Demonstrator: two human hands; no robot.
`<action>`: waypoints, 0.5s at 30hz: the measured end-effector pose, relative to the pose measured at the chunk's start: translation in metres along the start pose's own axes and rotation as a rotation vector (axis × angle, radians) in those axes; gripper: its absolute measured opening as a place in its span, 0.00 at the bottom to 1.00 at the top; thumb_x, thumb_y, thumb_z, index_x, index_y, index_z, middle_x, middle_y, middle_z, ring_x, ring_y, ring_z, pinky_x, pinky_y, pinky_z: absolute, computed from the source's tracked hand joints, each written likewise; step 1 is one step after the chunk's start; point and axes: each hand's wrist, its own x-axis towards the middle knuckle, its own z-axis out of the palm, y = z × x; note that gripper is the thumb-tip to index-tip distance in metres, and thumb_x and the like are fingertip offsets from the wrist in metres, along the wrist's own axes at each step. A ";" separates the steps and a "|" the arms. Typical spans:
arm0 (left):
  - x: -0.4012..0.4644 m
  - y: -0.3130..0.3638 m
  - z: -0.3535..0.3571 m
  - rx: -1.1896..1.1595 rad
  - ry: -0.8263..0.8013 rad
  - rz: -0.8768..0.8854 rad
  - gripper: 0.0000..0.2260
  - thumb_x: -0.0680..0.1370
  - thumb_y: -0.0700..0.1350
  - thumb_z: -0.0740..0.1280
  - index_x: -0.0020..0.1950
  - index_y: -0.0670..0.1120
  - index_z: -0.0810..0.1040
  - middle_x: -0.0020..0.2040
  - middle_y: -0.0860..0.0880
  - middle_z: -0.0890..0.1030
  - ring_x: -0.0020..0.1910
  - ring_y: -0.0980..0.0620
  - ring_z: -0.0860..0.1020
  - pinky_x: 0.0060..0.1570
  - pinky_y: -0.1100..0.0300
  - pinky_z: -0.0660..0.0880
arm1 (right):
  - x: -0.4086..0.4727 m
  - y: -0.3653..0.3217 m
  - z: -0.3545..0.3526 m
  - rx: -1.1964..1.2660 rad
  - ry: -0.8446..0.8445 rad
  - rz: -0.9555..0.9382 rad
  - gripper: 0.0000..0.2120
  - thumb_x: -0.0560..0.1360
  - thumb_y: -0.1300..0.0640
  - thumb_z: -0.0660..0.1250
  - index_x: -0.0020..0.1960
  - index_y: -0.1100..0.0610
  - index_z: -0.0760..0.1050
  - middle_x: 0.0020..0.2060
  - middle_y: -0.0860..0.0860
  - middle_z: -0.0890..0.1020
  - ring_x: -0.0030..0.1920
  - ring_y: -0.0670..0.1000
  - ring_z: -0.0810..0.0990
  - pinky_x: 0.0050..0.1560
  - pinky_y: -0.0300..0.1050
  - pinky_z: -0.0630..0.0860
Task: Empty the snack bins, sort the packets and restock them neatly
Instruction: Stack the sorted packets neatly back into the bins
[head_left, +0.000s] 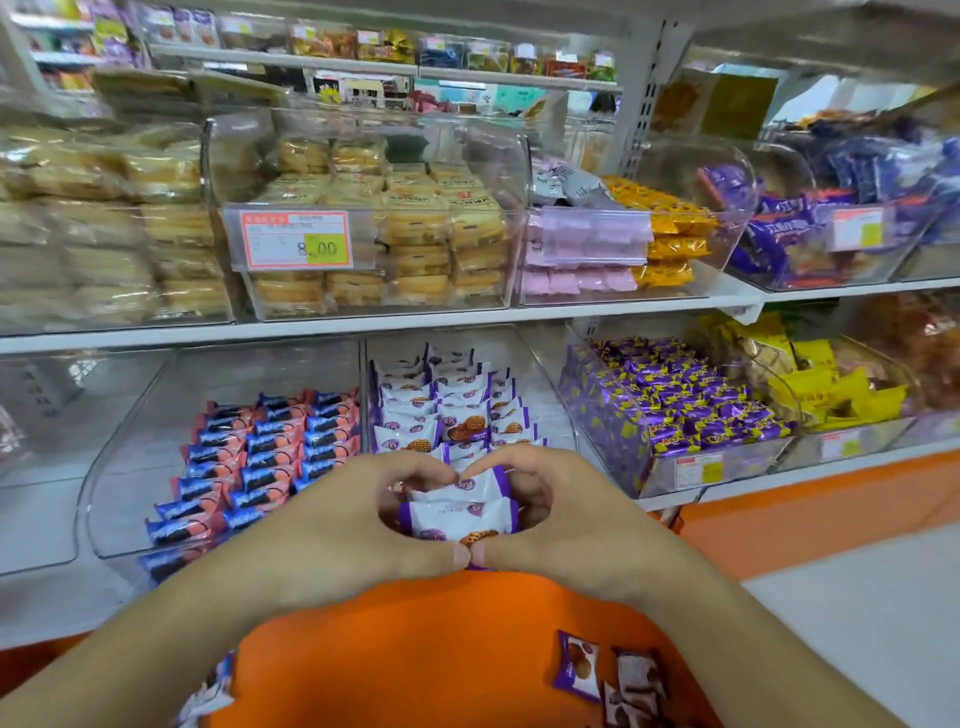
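Note:
Both hands hold a small stack of white-and-purple waffle packets (460, 512) between them, just in front of the middle clear bin (563, 410) on the lower shelf. My left hand (343, 525) curls round the stack's left side and my right hand (566, 514) curls round its right side, thumbs meeting below. Rows of the same white-and-purple packets (441, 410) stand in that bin. In the clear bin to the left (124, 447), blue-and-pink packets (260, 457) lie in neat rows. Loose purple and white packets (602, 675) lie on an orange surface (415, 649) below my arms.
A bin of purple-and-yellow candies (675, 410) stands to the right, with yellow packets (831, 389) beyond. The upper shelf holds bins of yellow cakes (374, 228), pink and orange packets (613, 249) and purple packets (810, 228). An orange counter edge (831, 499) runs at right.

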 end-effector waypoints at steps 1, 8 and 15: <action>0.010 0.005 -0.001 0.112 -0.017 0.013 0.32 0.65 0.65 0.80 0.67 0.66 0.76 0.63 0.68 0.78 0.60 0.67 0.77 0.64 0.61 0.76 | 0.002 0.001 -0.005 0.011 0.003 0.001 0.25 0.67 0.59 0.82 0.61 0.47 0.80 0.52 0.51 0.88 0.54 0.55 0.87 0.59 0.64 0.82; 0.077 0.030 -0.009 0.300 -0.127 0.045 0.38 0.67 0.65 0.79 0.74 0.57 0.73 0.69 0.63 0.75 0.66 0.65 0.74 0.68 0.65 0.68 | 0.019 0.013 -0.037 0.025 0.135 0.002 0.24 0.69 0.67 0.82 0.59 0.50 0.80 0.50 0.47 0.88 0.52 0.48 0.87 0.57 0.49 0.84; 0.169 0.015 -0.001 0.238 0.189 0.063 0.30 0.70 0.63 0.78 0.69 0.56 0.76 0.61 0.59 0.80 0.58 0.58 0.79 0.56 0.61 0.72 | 0.058 0.067 -0.079 -0.448 0.365 -0.017 0.25 0.79 0.52 0.74 0.74 0.41 0.72 0.71 0.36 0.74 0.73 0.39 0.69 0.75 0.43 0.68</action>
